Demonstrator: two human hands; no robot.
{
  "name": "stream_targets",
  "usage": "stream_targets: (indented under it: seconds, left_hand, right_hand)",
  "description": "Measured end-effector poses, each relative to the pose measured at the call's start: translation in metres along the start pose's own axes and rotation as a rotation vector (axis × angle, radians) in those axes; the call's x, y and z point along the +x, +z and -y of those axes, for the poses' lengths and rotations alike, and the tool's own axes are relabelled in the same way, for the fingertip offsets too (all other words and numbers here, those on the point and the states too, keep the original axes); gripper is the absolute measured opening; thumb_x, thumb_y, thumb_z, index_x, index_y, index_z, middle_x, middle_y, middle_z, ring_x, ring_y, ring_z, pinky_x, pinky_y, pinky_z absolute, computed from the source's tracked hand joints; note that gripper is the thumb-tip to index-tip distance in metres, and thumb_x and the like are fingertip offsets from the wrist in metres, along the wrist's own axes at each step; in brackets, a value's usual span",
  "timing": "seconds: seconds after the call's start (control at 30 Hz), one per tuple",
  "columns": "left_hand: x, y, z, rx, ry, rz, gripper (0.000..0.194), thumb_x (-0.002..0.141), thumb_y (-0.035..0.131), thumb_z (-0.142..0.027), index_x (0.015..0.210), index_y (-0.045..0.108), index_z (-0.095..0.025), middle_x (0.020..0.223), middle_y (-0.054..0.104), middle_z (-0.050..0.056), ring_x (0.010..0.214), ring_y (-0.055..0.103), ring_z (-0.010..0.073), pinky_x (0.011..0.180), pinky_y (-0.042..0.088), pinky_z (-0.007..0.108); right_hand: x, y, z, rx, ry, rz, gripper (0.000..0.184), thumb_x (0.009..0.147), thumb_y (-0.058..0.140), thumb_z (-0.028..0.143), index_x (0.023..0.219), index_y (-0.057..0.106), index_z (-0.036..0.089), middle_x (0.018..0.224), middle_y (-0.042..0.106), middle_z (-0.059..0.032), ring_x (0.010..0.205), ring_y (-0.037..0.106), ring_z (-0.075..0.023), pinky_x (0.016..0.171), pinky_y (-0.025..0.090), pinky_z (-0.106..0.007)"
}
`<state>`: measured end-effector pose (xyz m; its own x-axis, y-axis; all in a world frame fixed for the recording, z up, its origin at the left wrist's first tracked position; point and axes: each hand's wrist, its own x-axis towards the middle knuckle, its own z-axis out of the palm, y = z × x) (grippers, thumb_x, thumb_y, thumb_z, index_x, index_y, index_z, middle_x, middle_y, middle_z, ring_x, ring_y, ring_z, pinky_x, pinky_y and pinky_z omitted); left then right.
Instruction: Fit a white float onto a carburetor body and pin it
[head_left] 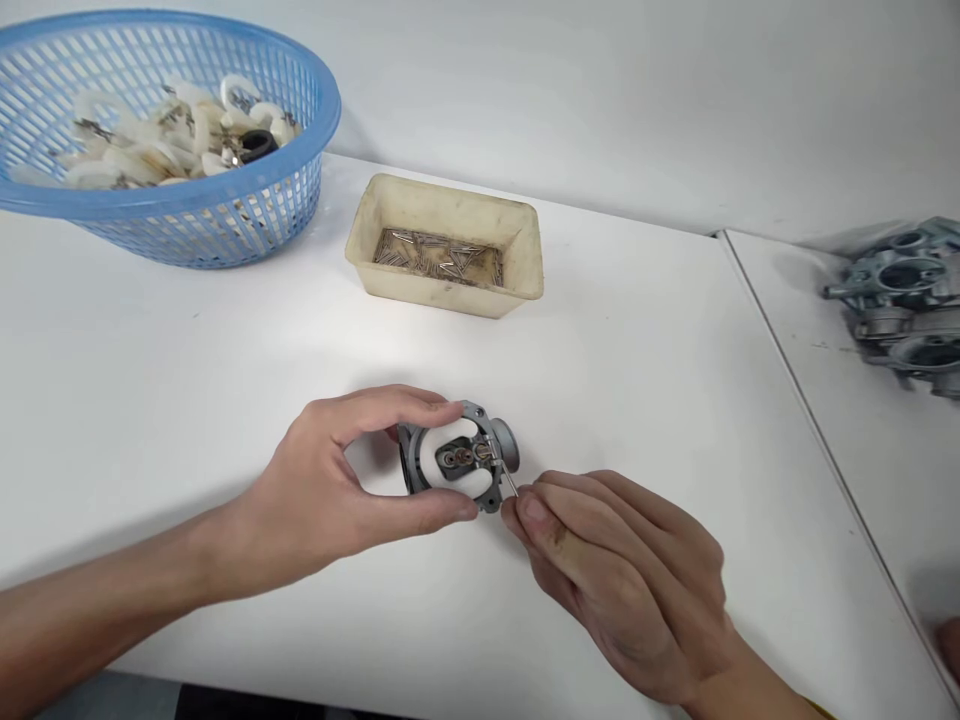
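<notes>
My left hand (322,480) grips a grey metal carburetor body (495,497) from the left, thumb at the front edge and fingers at the back. Its open float side faces up, and a white C-shaped float (431,462) sits in it around brass-coloured jets (459,457). My right hand (607,570) pinches a thin metal pin (510,481) between thumb and forefinger. The pin's far end is at the float's hinge on the carburetor's right side; whether it is inside the hinge I cannot tell. Its near end is hidden by my fingertips.
Beyond the carburetor stands a cream plastic tray (442,290) with many loose metal pins (439,255). A blue mesh basket (322,110) of white floats (157,150) is at the back left. More carburetor bodies (911,300) lie at the far right, past a table seam (810,410).
</notes>
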<state>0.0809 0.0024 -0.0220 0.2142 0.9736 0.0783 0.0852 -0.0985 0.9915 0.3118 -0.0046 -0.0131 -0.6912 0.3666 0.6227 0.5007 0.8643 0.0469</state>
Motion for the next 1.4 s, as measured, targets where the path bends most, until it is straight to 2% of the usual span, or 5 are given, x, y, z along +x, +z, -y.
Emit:
stream_targets:
  seconds: [0.3, 0.57, 0.87, 1.1, 1.4]
  left_hand:
    - [0.0023, -0.0004, -0.0010, -0.007, 0.005, 0.022, 0.039, 0.070, 0.089, -0.023, 0.106, 0.074, -0.027, 0.113, 0.076, -0.004, 0.108, 0.071, 0.0109, 0.094, 0.055, 0.015]
    - [0.0018, -0.0003, -0.0021, 0.000, -0.007, 0.015, 0.038, 0.070, 0.089, -0.024, 0.105, 0.073, -0.026, 0.113, 0.076, -0.002, 0.108, 0.071, 0.0154, 0.096, 0.057, 0.023]
    - [0.0015, -0.0002, -0.0002, 0.017, -0.007, 0.016, 0.038, 0.071, 0.089, -0.026, 0.106, 0.074, -0.026, 0.114, 0.075, 0.002, 0.110, 0.071, 0.0217, 0.099, 0.059, 0.034]
    - [0.0015, -0.0004, -0.0015, 0.015, -0.016, 0.024, 0.038, 0.072, 0.088, -0.027, 0.107, 0.073, -0.026, 0.115, 0.075, 0.002, 0.110, 0.070, 0.0225, 0.098, 0.059, 0.035]
    - [0.0023, -0.0002, -0.0008, 0.009, -0.002, 0.037, 0.039, 0.072, 0.088, -0.025, 0.108, 0.072, -0.026, 0.115, 0.074, 0.002, 0.111, 0.070, 0.0206, 0.100, 0.058, 0.033]
  right_hand:
    - [0.0004, 0.0039, 0.0034, -0.005, -0.016, -0.038, 0.021, 0.087, 0.065, -0.005, 0.084, 0.054, 0.013, 0.064, 0.063, -0.0064, 0.064, 0.058, -0.0182, 0.047, 0.045, -0.032]
    - [0.0024, 0.0057, 0.0003, -0.012, -0.042, -0.071, 0.022, 0.086, 0.065, -0.005, 0.083, 0.054, 0.014, 0.064, 0.063, -0.0050, 0.062, 0.060, -0.0175, 0.045, 0.045, -0.031]
    - [0.0031, 0.0015, 0.0014, -0.012, 0.004, -0.014, 0.020, 0.090, 0.062, -0.002, 0.086, 0.055, 0.016, 0.065, 0.065, -0.0045, 0.064, 0.061, -0.0167, 0.049, 0.051, -0.031]
    - [0.0036, 0.0061, 0.0006, -0.007, -0.038, -0.041, 0.019, 0.087, 0.063, -0.005, 0.085, 0.056, 0.013, 0.064, 0.065, -0.0071, 0.063, 0.060, -0.0180, 0.046, 0.047, -0.032]
    - [0.0021, 0.0092, 0.0012, -0.025, -0.022, -0.070, 0.018, 0.086, 0.065, -0.005, 0.085, 0.058, 0.011, 0.061, 0.063, -0.0050, 0.058, 0.057, -0.0167, 0.045, 0.044, -0.031]
